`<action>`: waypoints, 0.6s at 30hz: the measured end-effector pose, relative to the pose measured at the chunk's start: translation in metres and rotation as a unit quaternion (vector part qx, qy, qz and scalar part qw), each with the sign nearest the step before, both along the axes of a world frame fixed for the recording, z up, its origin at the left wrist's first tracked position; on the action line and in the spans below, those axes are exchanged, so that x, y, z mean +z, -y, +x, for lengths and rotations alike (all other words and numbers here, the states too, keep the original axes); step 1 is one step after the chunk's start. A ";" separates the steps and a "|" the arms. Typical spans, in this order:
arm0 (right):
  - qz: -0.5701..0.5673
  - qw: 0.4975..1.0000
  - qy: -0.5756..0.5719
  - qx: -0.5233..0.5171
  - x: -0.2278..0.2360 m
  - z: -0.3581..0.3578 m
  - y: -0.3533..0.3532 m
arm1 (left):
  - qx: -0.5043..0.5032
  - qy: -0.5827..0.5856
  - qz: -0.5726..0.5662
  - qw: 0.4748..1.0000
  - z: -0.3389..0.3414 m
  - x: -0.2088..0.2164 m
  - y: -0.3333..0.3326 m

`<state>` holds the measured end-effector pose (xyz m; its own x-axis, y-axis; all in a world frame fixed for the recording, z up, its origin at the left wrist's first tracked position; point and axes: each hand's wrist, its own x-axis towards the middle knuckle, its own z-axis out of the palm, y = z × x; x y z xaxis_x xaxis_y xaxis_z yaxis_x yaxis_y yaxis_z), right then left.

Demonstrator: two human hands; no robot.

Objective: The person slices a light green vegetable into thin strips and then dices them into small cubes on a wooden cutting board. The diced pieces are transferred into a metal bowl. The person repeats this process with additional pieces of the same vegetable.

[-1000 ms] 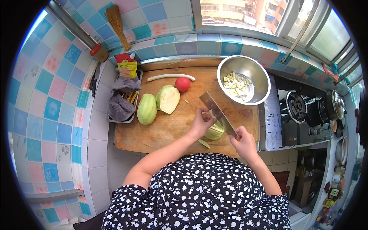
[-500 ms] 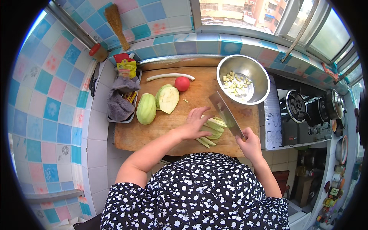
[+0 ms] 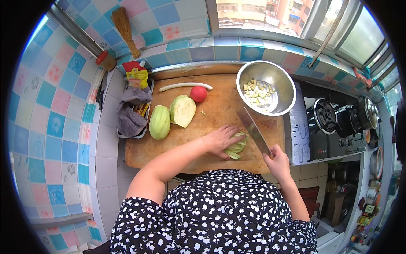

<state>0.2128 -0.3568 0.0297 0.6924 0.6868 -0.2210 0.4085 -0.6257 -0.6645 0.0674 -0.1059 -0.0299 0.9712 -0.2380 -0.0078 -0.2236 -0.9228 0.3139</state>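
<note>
The handle of a broad knife (image 3: 256, 132) is grasped by the right hand (image 3: 278, 163), near the right edge of the wooden board (image 3: 190, 144); the blade is held aslant, its tip pointed toward the far edge. The left hand (image 3: 222, 140) is not clenched: it is laid with spread fingers over pale green slices (image 3: 236, 147), which are placed right of the middle, near the near edge. At the far right corner, a steel bowl (image 3: 284, 91) with small cut cubes (image 3: 259, 91) is seen. Toward the left edge, a whole peeled vegetable (image 3: 160, 122) is placed just beside a cut one (image 3: 183, 111), near a red round item (image 3: 198, 94).
</note>
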 end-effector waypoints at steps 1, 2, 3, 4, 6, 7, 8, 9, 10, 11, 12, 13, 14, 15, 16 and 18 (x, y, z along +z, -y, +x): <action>-0.007 1.000 0.000 -0.003 -0.003 0.000 0.002 | 0.011 -0.002 0.000 1.000 0.000 0.000 0.002; -0.015 1.000 0.000 -0.005 -0.004 0.001 0.003 | 0.023 -0.003 0.001 1.000 -0.001 0.000 0.005; -0.020 1.000 0.002 -0.007 -0.005 0.000 0.003 | 0.036 -0.005 0.001 0.999 -0.002 0.000 0.008; -0.027 1.000 0.003 -0.010 -0.004 -0.001 0.003 | 0.065 -0.001 0.002 0.998 -0.003 -0.001 0.013; -0.037 0.999 0.010 -0.010 -0.007 -0.001 0.004 | 0.126 0.006 0.004 0.992 -0.005 -0.002 0.026; -0.039 0.999 0.016 -0.006 -0.010 -0.001 0.003 | 0.173 0.013 0.001 0.985 -0.005 -0.006 0.031; -0.042 0.999 0.022 -0.001 -0.011 -0.001 0.002 | 0.220 0.019 -0.003 0.975 -0.005 -0.012 0.035; -0.053 0.998 0.022 0.009 -0.009 -0.001 -0.001 | 0.267 0.026 -0.006 0.963 -0.004 -0.016 0.037; -0.064 0.998 0.022 0.019 -0.004 -0.001 -0.006 | 0.319 0.027 0.010 0.947 -0.001 -0.012 0.041; -0.075 0.997 0.022 0.028 -0.001 -0.002 -0.012 | 0.344 0.039 0.007 0.938 0.000 -0.013 0.040; -0.073 0.995 0.048 0.044 -0.003 -0.001 -0.018 | 0.369 0.050 0.005 0.928 0.000 -0.017 0.038; -0.071 0.993 0.075 0.061 -0.009 -0.001 -0.025 | 0.395 0.062 0.002 0.917 0.000 -0.019 0.037; -0.070 0.989 0.103 0.079 -0.013 0.000 -0.031 | 0.395 0.060 0.017 0.917 -0.002 -0.017 0.038; -0.063 0.987 0.119 0.090 -0.016 0.000 -0.036 | 0.401 0.054 0.012 0.914 -0.002 -0.017 0.040; -0.055 0.985 0.132 0.101 -0.021 -0.001 -0.042 | 0.408 0.046 0.009 0.912 -0.005 -0.018 0.042; -0.058 0.982 0.136 0.118 -0.021 -0.006 -0.051 | 0.420 0.048 0.008 0.906 -0.007 -0.020 0.043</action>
<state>0.2067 -0.3060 0.0085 0.5605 0.8168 -0.1364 0.7039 -0.5567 -0.4412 0.0606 -0.1485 -0.0496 0.8061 0.5851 0.0883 0.5345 -0.7840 0.3158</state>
